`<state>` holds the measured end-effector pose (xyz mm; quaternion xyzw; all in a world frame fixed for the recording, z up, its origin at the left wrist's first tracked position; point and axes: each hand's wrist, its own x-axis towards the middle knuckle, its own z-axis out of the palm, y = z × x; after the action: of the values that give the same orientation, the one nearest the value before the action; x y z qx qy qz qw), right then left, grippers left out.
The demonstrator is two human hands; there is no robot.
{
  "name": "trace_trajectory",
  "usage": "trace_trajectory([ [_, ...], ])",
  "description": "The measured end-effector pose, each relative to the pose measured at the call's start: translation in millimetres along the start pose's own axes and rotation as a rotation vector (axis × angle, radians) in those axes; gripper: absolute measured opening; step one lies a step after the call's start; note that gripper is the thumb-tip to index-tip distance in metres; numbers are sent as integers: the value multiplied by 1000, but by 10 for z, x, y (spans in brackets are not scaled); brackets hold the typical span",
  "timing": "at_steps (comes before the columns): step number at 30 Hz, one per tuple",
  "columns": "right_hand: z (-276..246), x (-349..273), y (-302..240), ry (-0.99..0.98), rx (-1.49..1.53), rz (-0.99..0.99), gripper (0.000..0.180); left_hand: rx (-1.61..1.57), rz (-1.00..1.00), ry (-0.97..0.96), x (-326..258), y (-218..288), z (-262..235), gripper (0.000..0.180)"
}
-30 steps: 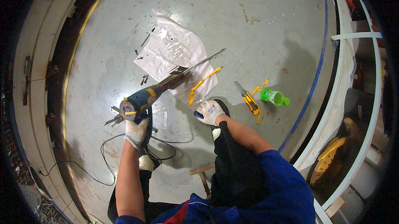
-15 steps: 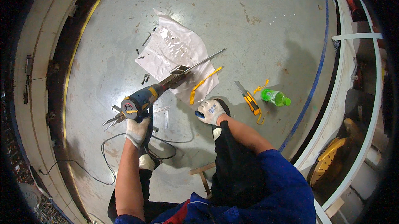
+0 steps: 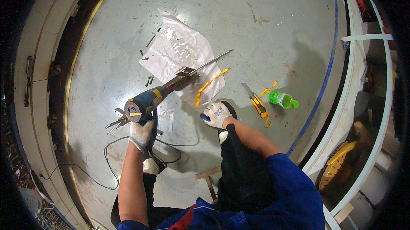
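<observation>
Blue heat gun (image 3: 147,98) in left hand (image 3: 140,134)

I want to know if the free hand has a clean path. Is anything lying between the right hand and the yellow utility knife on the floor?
Nothing visible does. The right hand rests by the shoe, and only bare grey floor separates it from the utility knife. The green bottle lies beyond the knife, the yellow strip off to the left.

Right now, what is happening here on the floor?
A person crouches on the grey floor. The left hand grips a blue corded power tool, whose nozzle points at a thin metal rod lying over a crinkled plastic sheet. The right hand rests by the shoe, holding nothing. A yellow utility knife and a green bottle lie nearby.
</observation>
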<state>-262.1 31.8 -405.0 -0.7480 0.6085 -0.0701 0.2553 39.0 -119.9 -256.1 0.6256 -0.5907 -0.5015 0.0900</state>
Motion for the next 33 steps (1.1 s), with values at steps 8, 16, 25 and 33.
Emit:
trace_trajectory([
  [8, 12, 9, 1, -1, -3, -4, 31, -14, -14, -21, 30, -71, -37, 48],
  [16, 26, 12, 3, 28, 2, -12, 29, -7, 3, 19, 3, -20, -2, 36],
  [25, 1, -3, -25, 41, -6, -11, 29, -20, 45, -17, 18, 162, 172, 40],
  [33, 33, -12, 2, 1, 9, 13, 29, -58, -42, -41, -10, 320, 206, 41],
])
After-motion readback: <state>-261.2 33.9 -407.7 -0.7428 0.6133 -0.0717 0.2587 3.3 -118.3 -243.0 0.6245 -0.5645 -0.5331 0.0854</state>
